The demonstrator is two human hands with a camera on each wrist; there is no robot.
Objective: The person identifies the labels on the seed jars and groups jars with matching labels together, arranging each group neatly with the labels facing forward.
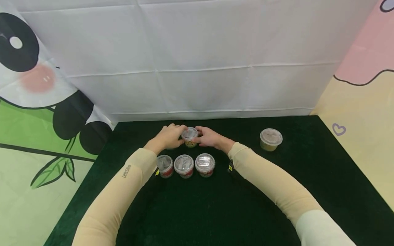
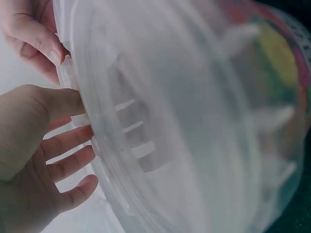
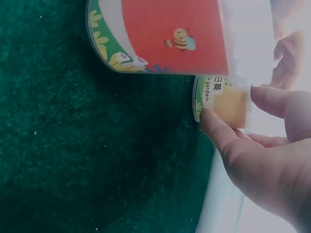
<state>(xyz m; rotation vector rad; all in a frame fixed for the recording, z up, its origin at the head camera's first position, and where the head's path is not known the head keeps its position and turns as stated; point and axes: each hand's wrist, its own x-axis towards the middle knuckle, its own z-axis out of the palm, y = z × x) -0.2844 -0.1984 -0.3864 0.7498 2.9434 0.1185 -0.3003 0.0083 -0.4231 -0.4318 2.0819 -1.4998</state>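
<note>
At the back of the dark green cloth, both hands hold a small clear-lidded tub [image 1: 190, 135] from opposite sides. My left hand [image 1: 170, 136] grips its left side, and my right hand [image 1: 212, 138] its right side. The right wrist view shows a yellow and green printed label on this tub [image 3: 228, 107], with right-hand fingers [image 3: 221, 131] against it. Nearer me, three tubs with red labels stand in a row: left [image 1: 165, 166], middle [image 1: 184, 166] and right [image 1: 205, 165]. One tub lid [image 2: 160, 97] fills much of the left wrist view, hiding part of the held tub.
A single tub with a yellowish lower part [image 1: 271, 139] stands apart at the right. The green-covered table [image 1: 203, 212] reaches back to a white cloth wall [image 1: 197, 68]. Printed cartoon panels hang at both sides.
</note>
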